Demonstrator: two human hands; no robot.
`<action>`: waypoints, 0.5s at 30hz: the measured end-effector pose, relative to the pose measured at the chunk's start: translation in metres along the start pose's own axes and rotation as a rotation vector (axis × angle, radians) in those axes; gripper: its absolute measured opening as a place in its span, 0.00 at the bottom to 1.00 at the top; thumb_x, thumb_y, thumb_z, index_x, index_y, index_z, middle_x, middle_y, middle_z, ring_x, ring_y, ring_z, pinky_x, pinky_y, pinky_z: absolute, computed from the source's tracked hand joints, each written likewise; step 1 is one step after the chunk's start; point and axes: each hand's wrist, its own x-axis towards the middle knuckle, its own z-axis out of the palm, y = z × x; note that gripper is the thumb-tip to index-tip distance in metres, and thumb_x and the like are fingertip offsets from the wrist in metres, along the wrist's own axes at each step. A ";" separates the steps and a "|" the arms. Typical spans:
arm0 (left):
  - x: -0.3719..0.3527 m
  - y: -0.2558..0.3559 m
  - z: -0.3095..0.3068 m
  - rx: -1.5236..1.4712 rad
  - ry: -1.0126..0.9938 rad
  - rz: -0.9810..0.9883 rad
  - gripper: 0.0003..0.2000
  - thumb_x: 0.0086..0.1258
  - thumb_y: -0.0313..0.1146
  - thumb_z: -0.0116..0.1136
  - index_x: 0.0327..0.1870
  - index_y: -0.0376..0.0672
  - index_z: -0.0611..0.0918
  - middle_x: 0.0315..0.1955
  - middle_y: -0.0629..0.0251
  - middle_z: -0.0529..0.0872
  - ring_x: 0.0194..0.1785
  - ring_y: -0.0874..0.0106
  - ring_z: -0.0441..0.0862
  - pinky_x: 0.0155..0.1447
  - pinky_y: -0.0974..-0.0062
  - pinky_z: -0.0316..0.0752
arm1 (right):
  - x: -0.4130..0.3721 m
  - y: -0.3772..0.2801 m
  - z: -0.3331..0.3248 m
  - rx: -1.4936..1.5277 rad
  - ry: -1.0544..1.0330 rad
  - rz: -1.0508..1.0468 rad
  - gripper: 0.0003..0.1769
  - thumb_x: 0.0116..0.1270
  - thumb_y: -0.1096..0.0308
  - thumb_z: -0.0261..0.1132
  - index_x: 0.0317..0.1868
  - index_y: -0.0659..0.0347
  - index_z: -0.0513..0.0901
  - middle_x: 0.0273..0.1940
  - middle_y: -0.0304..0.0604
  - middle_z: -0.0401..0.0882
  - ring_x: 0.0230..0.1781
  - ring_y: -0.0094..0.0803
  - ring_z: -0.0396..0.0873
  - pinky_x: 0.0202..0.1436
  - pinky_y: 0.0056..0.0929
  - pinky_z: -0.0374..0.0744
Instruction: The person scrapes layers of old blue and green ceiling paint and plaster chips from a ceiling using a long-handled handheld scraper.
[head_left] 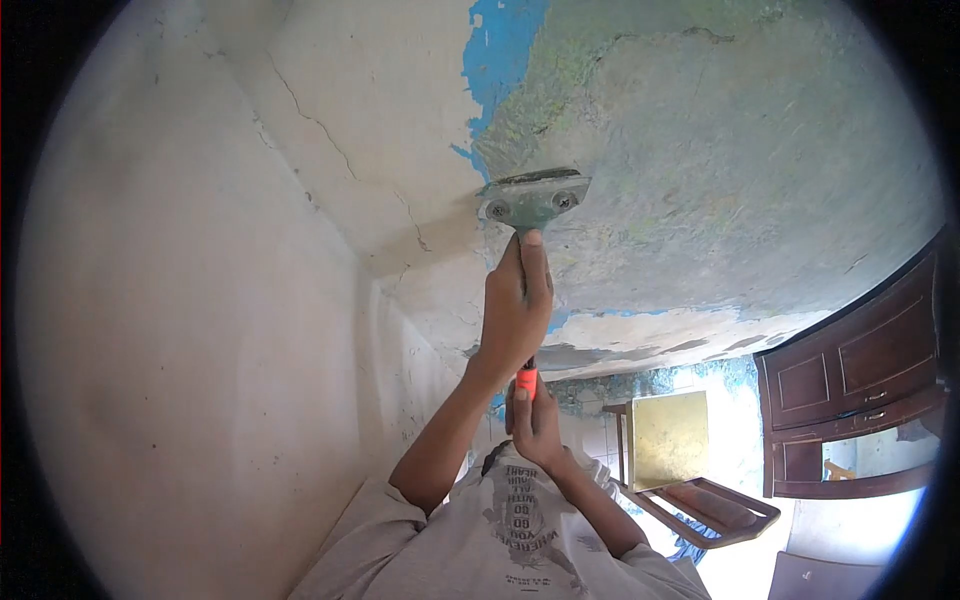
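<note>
A wide-bladed scraper (535,203) with two screws on its head rests its blade against the wall, at the border between pale paint and bare grey-green plaster. My left hand (520,305) is wrapped around the upper handle, close below the head, with the thumb pointing up along it. Lower down, my right hand (536,425) is closed around the handle near its orange end (526,382). A strip of blue paint (503,60) with ragged edges shows above the blade. Bare plaster (720,170) spreads to the right, and cracked pale paint (370,110) covers the left.
A plain pale wall (200,350) meets the worked surface at a corner on my left. At the lower right stand a wooden chair (720,515) with a yellowish panel (670,440) beside it, and a dark wooden cabinet (850,370) with a mirror-like panel.
</note>
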 end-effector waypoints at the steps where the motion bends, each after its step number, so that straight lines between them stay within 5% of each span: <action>1: 0.001 0.001 -0.002 -0.024 -0.020 -0.011 0.22 0.86 0.53 0.36 0.34 0.45 0.67 0.13 0.77 0.60 0.11 0.84 0.56 0.16 0.79 0.53 | 0.004 -0.001 0.001 -0.016 -0.005 -0.021 0.19 0.82 0.55 0.49 0.49 0.67 0.71 0.19 0.42 0.76 0.18 0.31 0.79 0.24 0.32 0.75; 6: 0.009 0.005 -0.007 -0.064 -0.098 -0.006 0.23 0.85 0.55 0.36 0.35 0.44 0.68 0.16 0.77 0.62 0.13 0.84 0.58 0.16 0.80 0.54 | 0.021 -0.019 -0.011 -0.014 -0.095 -0.077 0.19 0.83 0.55 0.47 0.50 0.66 0.71 0.24 0.45 0.81 0.23 0.33 0.81 0.33 0.32 0.78; 9: -0.001 0.010 -0.005 -0.177 -0.128 -0.187 0.23 0.85 0.55 0.37 0.35 0.44 0.68 0.17 0.76 0.63 0.16 0.84 0.60 0.19 0.81 0.57 | 0.016 -0.009 -0.026 -0.034 -0.147 -0.057 0.20 0.83 0.55 0.47 0.53 0.65 0.73 0.27 0.45 0.84 0.26 0.35 0.84 0.36 0.34 0.80; 12: -0.008 -0.011 -0.003 -0.280 -0.115 -0.079 0.21 0.86 0.49 0.38 0.33 0.43 0.69 0.18 0.73 0.66 0.20 0.80 0.65 0.27 0.77 0.66 | 0.015 -0.009 -0.042 -0.027 -0.083 -0.055 0.23 0.83 0.53 0.46 0.54 0.66 0.74 0.35 0.50 0.86 0.35 0.36 0.86 0.40 0.32 0.80; 13: -0.012 -0.012 -0.003 -0.260 -0.107 -0.100 0.21 0.86 0.49 0.39 0.34 0.41 0.70 0.19 0.72 0.67 0.22 0.80 0.66 0.29 0.76 0.67 | 0.023 -0.010 -0.046 -0.145 0.053 -0.208 0.24 0.83 0.52 0.46 0.56 0.68 0.74 0.42 0.56 0.85 0.43 0.35 0.85 0.45 0.30 0.80; 15: -0.020 -0.009 -0.003 -0.191 -0.115 -0.115 0.21 0.86 0.48 0.40 0.35 0.40 0.70 0.18 0.71 0.67 0.22 0.80 0.64 0.29 0.75 0.66 | 0.044 -0.029 -0.051 -0.022 0.212 -0.333 0.26 0.83 0.51 0.47 0.57 0.70 0.73 0.43 0.57 0.84 0.43 0.33 0.83 0.46 0.29 0.78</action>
